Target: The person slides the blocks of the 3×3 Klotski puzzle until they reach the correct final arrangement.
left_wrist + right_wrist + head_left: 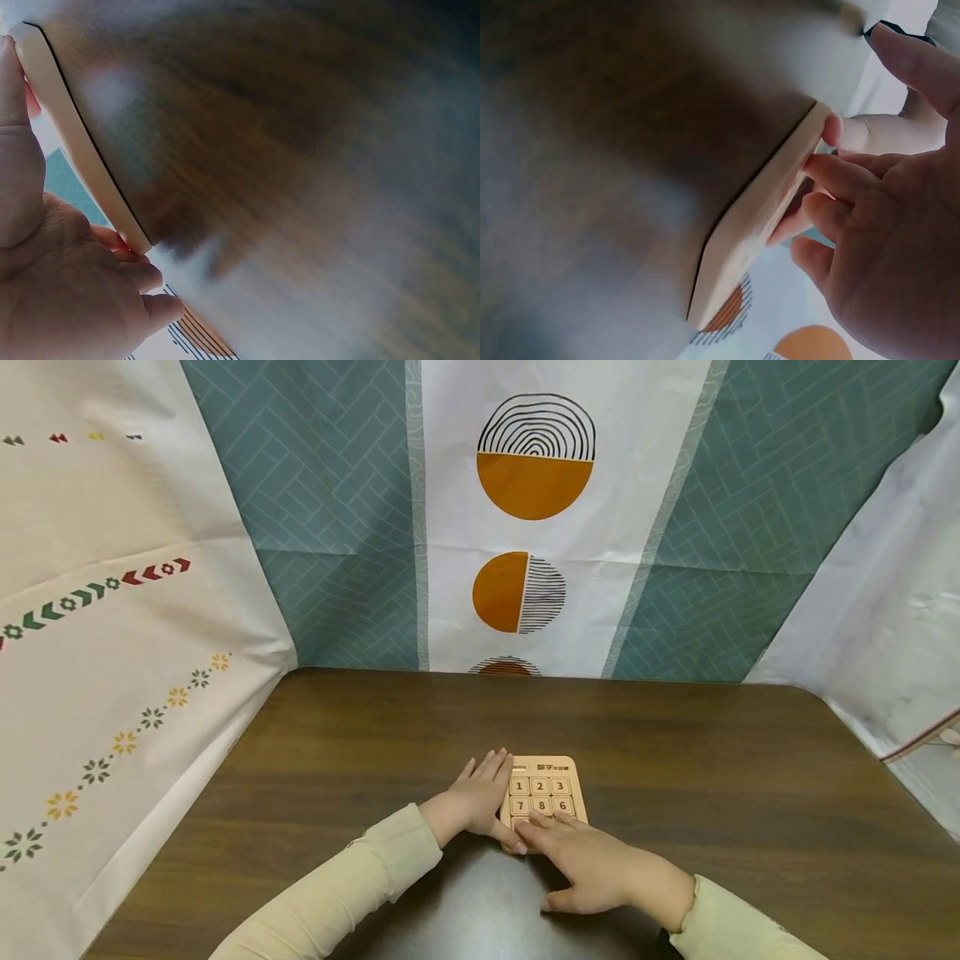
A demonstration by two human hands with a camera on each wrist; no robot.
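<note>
A wooden number sliding puzzle (561,768) lies flat on the dark wooden table. Its top row reads 1, 2, 3, and the row below 7, 8, 6; fingers mostly cover the nearest row. The left hand (483,799) holds the puzzle along its left side, with the thumb at the near corner and the fingers along the edge toward the back. Over the near part reaches the right hand (592,864), its extended fingertips on the lower tiles and its thumb apart from the frame. In the right wrist view, the puzzle's pale side (742,217) shows beside the right fingers.
The dark brown table (735,768) extends around the puzzle on every side. A patterned cloth (337,510) hangs behind the table's back edge, and a white cloth with small motifs (97,693) hangs at the left. More white fabric (885,602) borders the right.
</note>
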